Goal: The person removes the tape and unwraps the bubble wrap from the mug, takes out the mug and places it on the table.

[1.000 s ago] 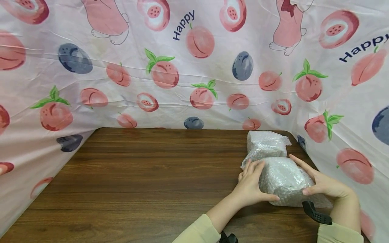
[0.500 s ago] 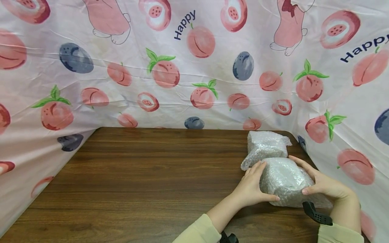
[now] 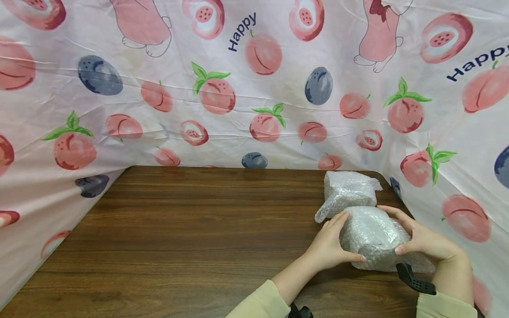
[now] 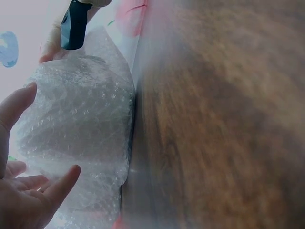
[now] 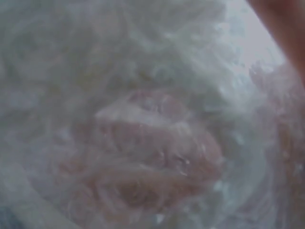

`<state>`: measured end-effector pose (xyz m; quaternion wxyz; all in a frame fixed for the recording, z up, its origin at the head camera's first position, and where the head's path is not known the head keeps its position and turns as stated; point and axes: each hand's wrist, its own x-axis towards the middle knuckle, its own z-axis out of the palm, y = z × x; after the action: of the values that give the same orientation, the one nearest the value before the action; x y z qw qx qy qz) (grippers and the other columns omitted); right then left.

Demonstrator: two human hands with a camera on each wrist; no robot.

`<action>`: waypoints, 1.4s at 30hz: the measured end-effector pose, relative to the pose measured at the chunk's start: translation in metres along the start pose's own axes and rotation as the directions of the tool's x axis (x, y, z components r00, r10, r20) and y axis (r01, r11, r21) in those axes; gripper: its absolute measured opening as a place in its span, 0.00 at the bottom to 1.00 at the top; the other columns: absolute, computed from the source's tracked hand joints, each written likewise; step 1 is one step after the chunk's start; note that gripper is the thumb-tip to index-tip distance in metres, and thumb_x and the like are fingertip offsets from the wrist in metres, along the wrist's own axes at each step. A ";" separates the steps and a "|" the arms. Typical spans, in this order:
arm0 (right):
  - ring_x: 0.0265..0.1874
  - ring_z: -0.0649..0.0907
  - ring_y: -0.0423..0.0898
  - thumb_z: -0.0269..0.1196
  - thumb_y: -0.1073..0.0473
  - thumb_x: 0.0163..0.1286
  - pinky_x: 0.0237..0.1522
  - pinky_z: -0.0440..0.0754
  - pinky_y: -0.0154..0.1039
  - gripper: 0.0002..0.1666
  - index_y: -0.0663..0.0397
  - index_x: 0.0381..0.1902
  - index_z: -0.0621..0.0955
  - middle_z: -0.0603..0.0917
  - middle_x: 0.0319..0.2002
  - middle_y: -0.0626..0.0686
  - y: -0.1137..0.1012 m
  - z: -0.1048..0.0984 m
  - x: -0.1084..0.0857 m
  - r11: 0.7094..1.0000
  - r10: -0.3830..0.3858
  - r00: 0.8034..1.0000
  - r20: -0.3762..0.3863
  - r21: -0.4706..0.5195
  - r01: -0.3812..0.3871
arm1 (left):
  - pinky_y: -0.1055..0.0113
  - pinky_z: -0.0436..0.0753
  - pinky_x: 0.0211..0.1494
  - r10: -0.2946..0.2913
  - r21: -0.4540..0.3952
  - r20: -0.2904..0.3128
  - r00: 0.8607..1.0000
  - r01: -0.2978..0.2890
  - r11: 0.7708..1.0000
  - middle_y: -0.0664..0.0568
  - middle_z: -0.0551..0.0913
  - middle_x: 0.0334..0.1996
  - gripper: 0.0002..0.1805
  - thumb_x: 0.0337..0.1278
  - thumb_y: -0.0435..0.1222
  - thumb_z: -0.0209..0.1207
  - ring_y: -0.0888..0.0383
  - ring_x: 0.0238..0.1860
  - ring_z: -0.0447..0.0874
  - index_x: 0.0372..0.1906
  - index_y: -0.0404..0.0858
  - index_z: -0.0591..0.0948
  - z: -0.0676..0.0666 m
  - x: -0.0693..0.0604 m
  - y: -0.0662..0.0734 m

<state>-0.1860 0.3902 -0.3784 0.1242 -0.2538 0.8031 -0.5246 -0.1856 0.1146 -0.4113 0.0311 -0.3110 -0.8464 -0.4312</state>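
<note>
Closest to you, your pale yellow-green sleeves reach in from the near edge, a black device at your right wrist and another black piece by your left. Beneath them runs a dark brown wooden table, its grain going left to right. At the right of the table, your left hand and right hand hold the near bundle between them, thumbs on its near face and fingers spread round its left and right sides. This bundle sits on the wood, swathed in clear, shiny bubble wrap, with a loose end lying out to the right under your right hand. Your right wrist view is blurred: a pinkish shape shows at the wrap, but you can't tell from it what the wrap contains. Just beyond stands the far bundle, smaller in view and boxier, also in bubble wrap; a flap of it trails toward the near left, close to your left fingertips. Its contents can't be made out either. Past the table's far edge hangs a white cloth, which also flanks the left and right sides, printed with peaches, dark blue fruit and pink animal figures. You can read "Happy" on it twice: dark lettering at far centre, and larger lettering on the right.
</note>
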 end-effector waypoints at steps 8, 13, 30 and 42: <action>0.50 0.75 0.49 0.67 0.74 0.51 0.43 0.80 0.44 0.57 0.55 0.74 0.51 0.64 0.61 0.56 -0.004 0.002 0.001 0.999 -0.012 1.000 0.019 0.041 0.011 | 0.66 0.68 0.63 0.010 -0.021 -0.024 1.000 -0.010 1.000 0.53 0.61 0.71 0.57 0.37 0.49 0.76 0.56 0.66 0.63 0.73 0.39 0.59 0.002 0.000 -0.001; 0.49 0.77 0.52 0.65 0.75 0.54 0.42 0.81 0.47 0.55 0.51 0.74 0.51 0.66 0.61 0.54 -0.009 0.003 0.002 0.996 0.001 0.999 0.048 0.090 -0.005 | 0.66 0.68 0.63 0.011 -0.025 -0.032 0.999 -0.012 1.000 0.53 0.62 0.70 0.56 0.38 0.49 0.76 0.56 0.66 0.63 0.73 0.39 0.60 0.000 0.000 0.000; 0.48 0.78 0.52 0.65 0.75 0.54 0.40 0.81 0.47 0.54 0.51 0.74 0.53 0.69 0.60 0.56 -0.041 0.010 0.002 1.000 -0.009 1.000 -0.010 0.028 0.009 | 0.64 0.67 0.64 0.050 -0.030 -0.075 0.996 -0.052 0.998 0.53 0.64 0.69 0.54 0.37 0.48 0.76 0.57 0.67 0.62 0.72 0.38 0.62 -0.021 -0.001 0.012; 0.45 0.79 0.52 0.64 0.76 0.54 0.38 0.82 0.46 0.52 0.52 0.73 0.55 0.72 0.57 0.57 -0.060 0.019 0.010 0.999 -0.049 0.998 -0.040 -0.008 0.049 | 0.77 0.77 0.47 0.053 -0.180 -0.108 0.993 -0.072 0.981 0.50 0.68 0.66 0.53 0.35 0.42 0.78 0.62 0.54 0.72 0.71 0.39 0.64 -0.040 -0.002 0.013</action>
<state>-0.1694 0.3510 -0.3316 0.0944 -0.2632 0.8007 -0.5297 -0.1858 0.0895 -0.3776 0.0593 -0.3164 -0.7902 -0.5215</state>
